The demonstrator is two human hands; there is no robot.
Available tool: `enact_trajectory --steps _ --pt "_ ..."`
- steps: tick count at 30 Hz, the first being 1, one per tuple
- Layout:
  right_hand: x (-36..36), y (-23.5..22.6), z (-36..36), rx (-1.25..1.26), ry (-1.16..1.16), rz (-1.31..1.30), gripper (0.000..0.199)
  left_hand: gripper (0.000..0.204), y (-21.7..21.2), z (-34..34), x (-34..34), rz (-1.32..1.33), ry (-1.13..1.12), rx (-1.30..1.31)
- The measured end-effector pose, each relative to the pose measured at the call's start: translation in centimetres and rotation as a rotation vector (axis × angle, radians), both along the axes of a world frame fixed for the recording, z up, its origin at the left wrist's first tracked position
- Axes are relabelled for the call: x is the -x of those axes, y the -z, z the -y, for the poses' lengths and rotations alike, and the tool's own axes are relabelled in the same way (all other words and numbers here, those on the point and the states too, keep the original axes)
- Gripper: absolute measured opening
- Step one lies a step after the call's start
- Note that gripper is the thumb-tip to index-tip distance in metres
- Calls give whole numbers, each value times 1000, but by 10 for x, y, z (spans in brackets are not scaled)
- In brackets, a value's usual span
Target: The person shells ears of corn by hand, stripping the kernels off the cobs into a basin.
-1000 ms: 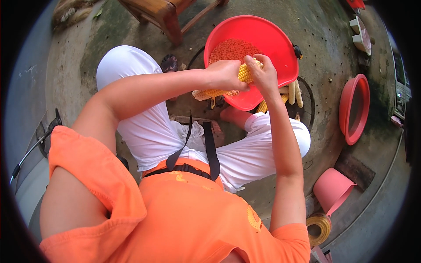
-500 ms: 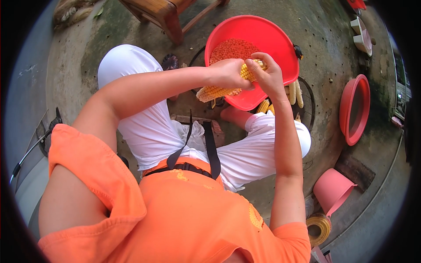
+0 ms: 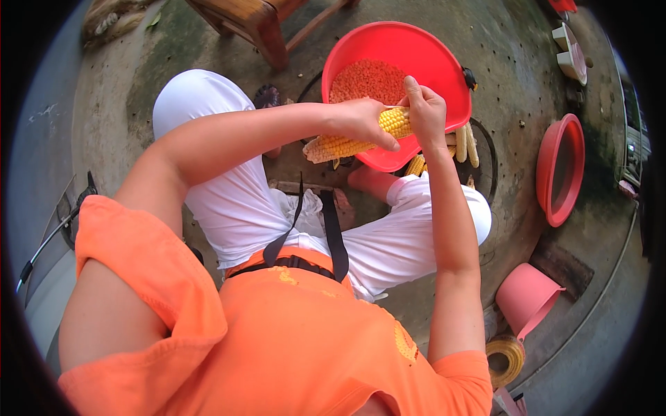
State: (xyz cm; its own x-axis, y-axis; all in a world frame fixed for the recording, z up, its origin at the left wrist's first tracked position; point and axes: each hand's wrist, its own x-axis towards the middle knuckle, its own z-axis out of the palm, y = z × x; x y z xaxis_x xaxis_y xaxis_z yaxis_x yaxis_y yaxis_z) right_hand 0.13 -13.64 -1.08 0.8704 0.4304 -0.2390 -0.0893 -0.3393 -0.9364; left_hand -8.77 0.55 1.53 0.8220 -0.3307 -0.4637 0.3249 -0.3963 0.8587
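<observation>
Left hand (image 3: 361, 121): clenched round the middle of the corn cob (image 3: 357, 139), thumb lying down over the kernels, palm on top.
Right hand (image 3: 424, 111): wrapped over the far end of the same cob, fingers curled round it, index finger pointing up along the basin wall.
Corn cob: held level in the air, just above the near rim of the red basin (image 3: 399, 90); tip stuck out toward the person's left, past the left hand; yellow kernels on the shown part.
Change: versus the two earlier views, both hands stayed on the cob and over the basin; the right hand had twisted a little over the end, and the cob had swung only slightly. No re-grip, no drop.
Meaning: looked like shelling mid-cob, kernels being rubbed off into the basin; this cob judged far from stripped.
Basin contents: heap of loose orange-red kernels (image 3: 368, 80) on the far side.
More cobs (image 3: 465, 142): several lay on the ground just beside the basin, on the person's right.
Around: second red basin (image 3: 562, 170) tilted well apart to the right; pink bucket (image 3: 527, 298) lower right; wooden stool (image 3: 257, 21) beyond the left knee.
Ground: damp concrete floor (image 3: 513, 69).
</observation>
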Motion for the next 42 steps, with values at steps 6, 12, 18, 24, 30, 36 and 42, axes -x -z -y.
enact_trajectory --steps 6,12,18,24,30,36,42 --pt "-10 25 -9 143 117 -34 40 55 6 9 -5 -9 -6 -271" --pt "-22 29 -16 162 267 -312 43 56 5 8 -19 19 43 -379" --pt "-7 8 -13 23 43 116 31 53 -4 -5 -33 -71 71 -143" --pt "-18 25 -17 58 132 -68 29 49 -8 6 -30 21 111 -438" --pt "-23 42 -20 67 204 -241 34 40 -4 15 -28 77 181 -638" --pt "-39 13 -8 -114 220 -737 55 45 5 10 -27 174 102 -586" --pt "-25 -36 15 184 -205 -369 56 56 14 -12 -23 -197 -41 35"
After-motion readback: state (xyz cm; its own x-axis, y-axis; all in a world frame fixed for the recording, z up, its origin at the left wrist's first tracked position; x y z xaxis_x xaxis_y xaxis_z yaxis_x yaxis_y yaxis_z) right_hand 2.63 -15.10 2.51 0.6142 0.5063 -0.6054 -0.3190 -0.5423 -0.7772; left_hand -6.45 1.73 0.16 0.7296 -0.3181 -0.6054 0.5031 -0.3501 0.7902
